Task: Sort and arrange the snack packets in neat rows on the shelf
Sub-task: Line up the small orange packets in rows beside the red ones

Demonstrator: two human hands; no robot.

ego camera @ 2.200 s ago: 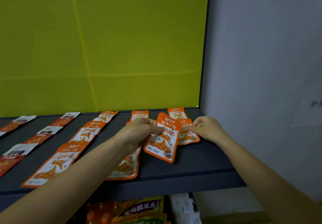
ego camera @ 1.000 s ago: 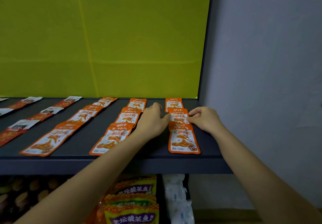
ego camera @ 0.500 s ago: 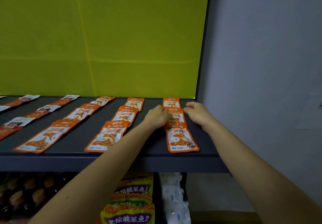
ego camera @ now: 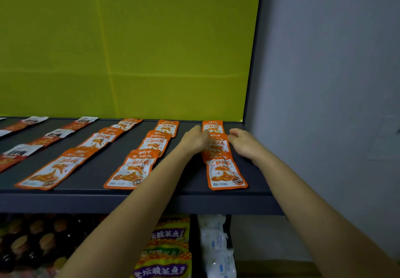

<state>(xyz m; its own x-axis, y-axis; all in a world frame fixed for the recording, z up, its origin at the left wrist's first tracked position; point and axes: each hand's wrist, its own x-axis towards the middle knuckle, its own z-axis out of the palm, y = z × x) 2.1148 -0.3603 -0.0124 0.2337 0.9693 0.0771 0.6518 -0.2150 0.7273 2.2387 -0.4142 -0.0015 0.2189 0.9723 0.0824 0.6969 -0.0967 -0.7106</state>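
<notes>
In the head view, a dark shelf (ego camera: 190, 199) is seen from the front, backed by a yellow-green panel (ego camera: 129, 46) and bounded on the right by a dark upright (ego camera: 253, 50), beyond which a grey wall (ego camera: 329, 83) stands. Orange packets are laid flat in rows running front to back. In the rightmost row, a back packet (ego camera: 212, 125) lies against the panel, a middle packet (ego camera: 218, 143) overlaps it, and a front packet (ego camera: 225, 172) lies near the shelf edge. The left hand (ego camera: 193, 140) is set against the left edge of the middle packet with fingers curled, and the right hand (ego camera: 243, 142) is set just beside its right edge; whether the packet is pinched or only touched cannot be told. The left forearm (ego camera: 138, 210) crosses over the shelf edge and hides part of the space between the two right rows. A second row (ego camera: 151, 154) of three orange packets lies to the left, then a third row (ego camera: 86, 150), all untouched. Further left, red-and-white packets (ego camera: 32, 141) are lined up, partly cut off by the frame. Below the shelf, yellow bags (ego camera: 166, 247) with printed characters, white pouches (ego camera: 216, 245) and dim dark goods (ego camera: 32, 241) are stored.
</notes>
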